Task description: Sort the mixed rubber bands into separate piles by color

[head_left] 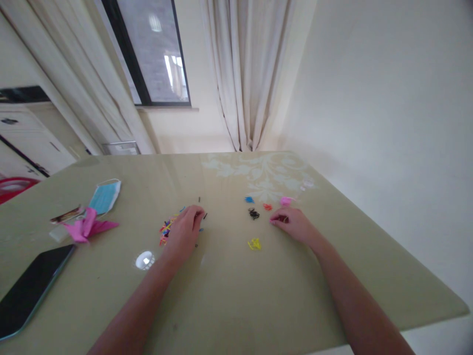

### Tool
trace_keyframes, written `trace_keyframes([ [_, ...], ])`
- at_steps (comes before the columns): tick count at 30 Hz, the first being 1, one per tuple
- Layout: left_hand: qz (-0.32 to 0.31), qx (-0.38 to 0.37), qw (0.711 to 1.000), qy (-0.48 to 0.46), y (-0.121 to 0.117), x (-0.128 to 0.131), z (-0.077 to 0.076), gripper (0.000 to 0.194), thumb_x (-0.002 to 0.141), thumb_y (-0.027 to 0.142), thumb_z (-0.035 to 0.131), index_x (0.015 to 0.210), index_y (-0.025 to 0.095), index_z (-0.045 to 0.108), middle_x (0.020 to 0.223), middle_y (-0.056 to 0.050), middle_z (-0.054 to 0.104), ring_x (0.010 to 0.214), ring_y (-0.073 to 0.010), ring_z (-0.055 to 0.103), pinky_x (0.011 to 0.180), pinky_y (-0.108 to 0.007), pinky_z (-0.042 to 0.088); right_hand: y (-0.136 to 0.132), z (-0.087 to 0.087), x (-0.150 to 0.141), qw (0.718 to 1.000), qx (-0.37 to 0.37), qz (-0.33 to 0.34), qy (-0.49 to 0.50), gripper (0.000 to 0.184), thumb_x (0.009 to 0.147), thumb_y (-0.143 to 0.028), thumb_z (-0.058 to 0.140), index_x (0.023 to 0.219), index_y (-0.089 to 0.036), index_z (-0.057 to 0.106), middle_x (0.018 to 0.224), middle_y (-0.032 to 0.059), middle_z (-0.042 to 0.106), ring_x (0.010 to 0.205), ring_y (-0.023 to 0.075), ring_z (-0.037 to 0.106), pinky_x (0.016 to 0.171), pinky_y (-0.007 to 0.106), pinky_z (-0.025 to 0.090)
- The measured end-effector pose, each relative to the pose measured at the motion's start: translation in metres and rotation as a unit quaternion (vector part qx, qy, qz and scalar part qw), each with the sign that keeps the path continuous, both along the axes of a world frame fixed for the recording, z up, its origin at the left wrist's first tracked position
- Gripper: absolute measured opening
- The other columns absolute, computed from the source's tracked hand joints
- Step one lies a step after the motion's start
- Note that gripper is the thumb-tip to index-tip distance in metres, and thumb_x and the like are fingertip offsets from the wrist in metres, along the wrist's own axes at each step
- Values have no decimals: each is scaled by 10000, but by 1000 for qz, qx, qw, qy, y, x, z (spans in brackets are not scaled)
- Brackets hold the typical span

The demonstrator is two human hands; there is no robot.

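Mixed pile (165, 230): partly hidden by left fingers (195, 212) | right fingers (287, 212): any held piece seemingly too small to tell | phone (35, 286), left of both: edge-cut

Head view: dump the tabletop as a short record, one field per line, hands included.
left hand: over the mixed-colour pile, grip hidden
right hand: beside the orange-red pile, fingers bunched, contents unclear
sorted piles: blue, black, orange-red, pink, yellow
nearest pile to camera: yellow
left side: face mask, pink folded shape, phone
surface: glossy table
piece type: too small to tell
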State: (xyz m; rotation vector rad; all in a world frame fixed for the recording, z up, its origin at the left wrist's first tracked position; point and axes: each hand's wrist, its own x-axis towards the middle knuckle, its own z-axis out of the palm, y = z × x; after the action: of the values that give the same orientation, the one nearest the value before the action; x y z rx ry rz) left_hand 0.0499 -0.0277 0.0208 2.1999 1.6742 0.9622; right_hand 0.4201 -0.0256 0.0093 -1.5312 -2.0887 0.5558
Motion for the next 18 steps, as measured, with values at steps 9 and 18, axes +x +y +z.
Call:
trace_keyframes([
  [9,-55,-81,965,-241,2,4,-4,280,932,422,620,1084,206,711,960,-69,796,906,-218,759,867,-370,607,-4,7,15,997,-65,27,33,194,869,-362,722,881,-181,792,815,68,773,723,202,689,690,333,538],
  [18,-106,-228,864,-436,-3,19,1,512,730,597,841,1009,172,782,955,-93,825,911,-254,797,904,-427,660,-10,8,-1,994,56,-27,86,332,880,-489,741,956,-168,777,821,66,733,678,172,643,621,296,511],
])
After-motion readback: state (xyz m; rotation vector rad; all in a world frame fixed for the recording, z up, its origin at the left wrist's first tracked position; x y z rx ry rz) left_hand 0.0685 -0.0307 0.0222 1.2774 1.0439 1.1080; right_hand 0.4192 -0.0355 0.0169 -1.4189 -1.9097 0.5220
